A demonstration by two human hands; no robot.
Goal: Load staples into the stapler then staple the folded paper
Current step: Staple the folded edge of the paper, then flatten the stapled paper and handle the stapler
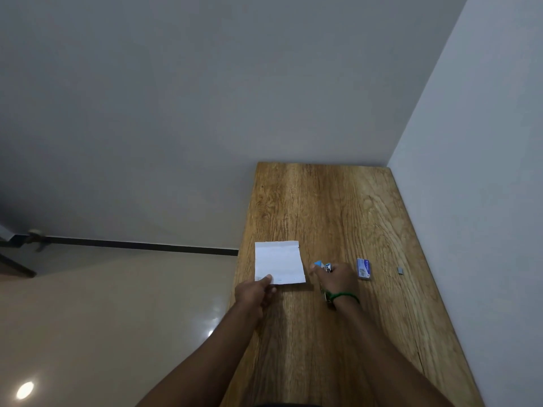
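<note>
Both hands work over the wooden tabletop [323,201]. My left hand [255,292] pinches the near left corner of the white folded paper [279,262], which lies flat. My right hand [338,279] curls round the blue-tipped stapler [318,264] just right of the paper. A staple box [363,268] and a small grey piece [400,270] lie farther right.

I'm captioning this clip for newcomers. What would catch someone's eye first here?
The white folded paper on the wooden table, its near corner pinched by the left hand. Just right of it, the right hand grips a blue stapler, with a staple box further right.
</note>
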